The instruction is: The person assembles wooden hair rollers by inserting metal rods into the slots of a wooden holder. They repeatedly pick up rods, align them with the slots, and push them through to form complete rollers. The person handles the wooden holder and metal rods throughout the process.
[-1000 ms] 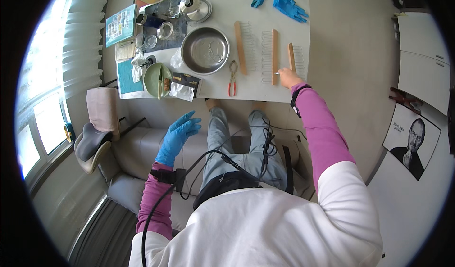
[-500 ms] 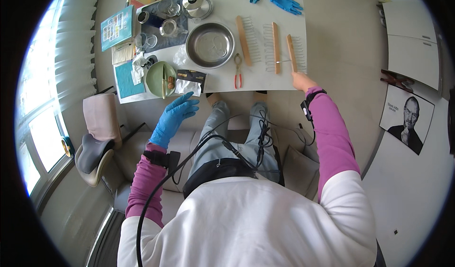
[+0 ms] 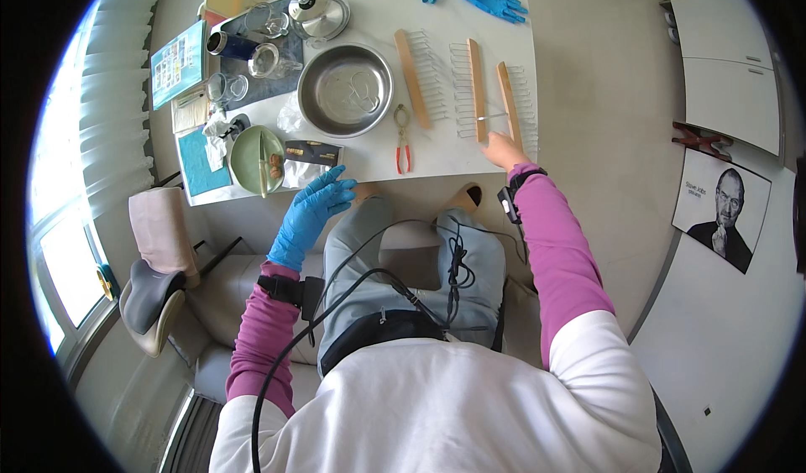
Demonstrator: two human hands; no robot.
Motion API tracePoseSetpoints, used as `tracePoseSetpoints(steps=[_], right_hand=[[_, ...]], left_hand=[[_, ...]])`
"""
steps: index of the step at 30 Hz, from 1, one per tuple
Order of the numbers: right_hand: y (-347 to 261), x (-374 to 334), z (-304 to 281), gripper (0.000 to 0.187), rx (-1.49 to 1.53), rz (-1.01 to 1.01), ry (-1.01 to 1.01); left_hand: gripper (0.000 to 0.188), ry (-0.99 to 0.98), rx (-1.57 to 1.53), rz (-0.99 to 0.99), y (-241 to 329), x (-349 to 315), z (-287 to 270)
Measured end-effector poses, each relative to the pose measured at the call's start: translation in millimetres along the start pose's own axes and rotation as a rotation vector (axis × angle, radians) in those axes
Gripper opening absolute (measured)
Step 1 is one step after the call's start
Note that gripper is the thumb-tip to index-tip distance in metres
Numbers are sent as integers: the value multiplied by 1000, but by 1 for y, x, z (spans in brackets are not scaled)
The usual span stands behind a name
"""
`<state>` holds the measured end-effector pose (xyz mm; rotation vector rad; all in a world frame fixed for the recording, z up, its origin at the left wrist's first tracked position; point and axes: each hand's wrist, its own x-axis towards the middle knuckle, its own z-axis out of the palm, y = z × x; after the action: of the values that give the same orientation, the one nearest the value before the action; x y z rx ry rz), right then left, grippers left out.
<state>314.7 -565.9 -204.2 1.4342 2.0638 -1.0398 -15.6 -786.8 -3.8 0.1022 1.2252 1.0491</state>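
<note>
My left hand [image 3: 314,209], in a blue disposable glove, is held just off the table's front edge with its fingers stretched out and nothing in them. Its fingertips are nearest a black-and-silver packet [image 3: 312,158]. My bare right hand [image 3: 504,151] is at the near ends of two wooden strips with wire prongs, the middle strip [image 3: 477,87] and the right strip [image 3: 509,104]. Its fingers are curled at the middle strip's end; what they hold, if anything, is hidden. A thin silvery piece [image 3: 493,116] lies across between these strips. A third pronged strip [image 3: 412,78] lies left of them.
On the white table [image 3: 369,158] are a steel bowl [image 3: 315,116], red-handled pliers [image 3: 402,140], a green plate [image 3: 243,179] with a knife, and loose blue gloves [image 3: 495,0]. Glass vessels [image 3: 264,60] and a metal pot [image 3: 323,21] stand at the back left. Black cables [image 3: 457,255] cross my lap.
My right hand has shifted left, from the right strip's near end to the middle strip's near end. My left hand stays by the table edge. The whole view has shifted slightly.
</note>
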Motion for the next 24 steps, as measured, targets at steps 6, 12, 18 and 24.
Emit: tracePoseSetpoints(steps=[6, 12, 18, 24], right_hand=[[-8, 30, 27, 51, 142, 125, 151], [-3, 50, 49, 40, 327, 103, 237], [0, 43, 35, 36, 579, -52, 17], [8, 29, 25, 31, 794, -89, -406]], left_hand=[[48, -23, 31, 10, -18, 34, -1], [48, -92, 52, 51, -27, 72, -8], [47, -129, 131, 104, -34, 90, -7], [46, -165, 204, 182, -48, 96, -5]])
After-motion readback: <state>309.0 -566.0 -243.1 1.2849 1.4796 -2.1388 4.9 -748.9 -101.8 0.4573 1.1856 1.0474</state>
